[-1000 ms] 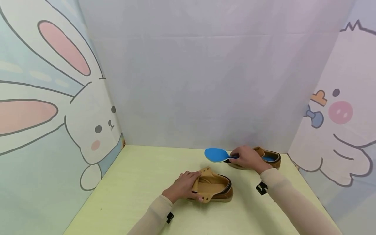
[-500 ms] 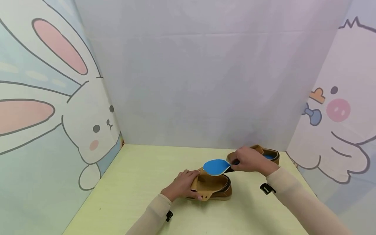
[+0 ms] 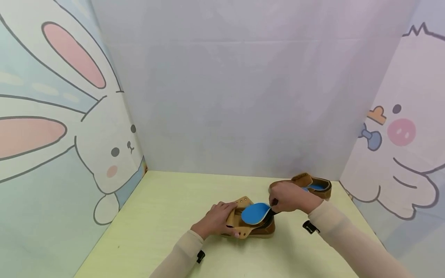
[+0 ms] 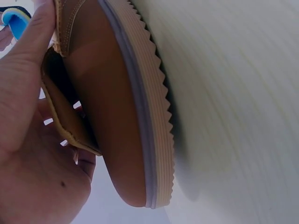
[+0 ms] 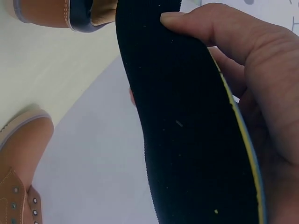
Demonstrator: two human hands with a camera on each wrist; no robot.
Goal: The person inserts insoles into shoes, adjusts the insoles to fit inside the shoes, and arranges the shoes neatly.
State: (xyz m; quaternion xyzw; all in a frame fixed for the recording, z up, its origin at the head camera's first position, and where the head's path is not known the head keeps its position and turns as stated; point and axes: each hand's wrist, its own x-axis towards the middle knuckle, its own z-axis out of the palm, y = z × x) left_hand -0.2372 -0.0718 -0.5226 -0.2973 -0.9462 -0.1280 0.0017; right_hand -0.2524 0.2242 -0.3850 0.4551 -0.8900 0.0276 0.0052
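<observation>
1. Tan near shoe (image 3: 252, 224) lies on the yellow table (image 3: 167, 216), centre, toe pointing left.
2. Left hand (image 3: 215, 220) grips its toe end, thumb on the flap.
3. Right hand (image 3: 290, 197) pinches the blue insole (image 3: 255, 213) by its heel; the front sits over the shoe's opening.
4. Second shoe (image 3: 313, 185) far right, holding a blue insole.

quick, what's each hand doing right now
Left hand: grips the near brown shoe.
Right hand: pinches the blue insole.

Staged recording booth, pale yellow tabletop (image 3: 167, 216), plain white backdrop (image 3: 236, 96), cartoon rabbit panel (image 3: 69, 135), cartoon pig panel (image 3: 399, 154)
</observation>
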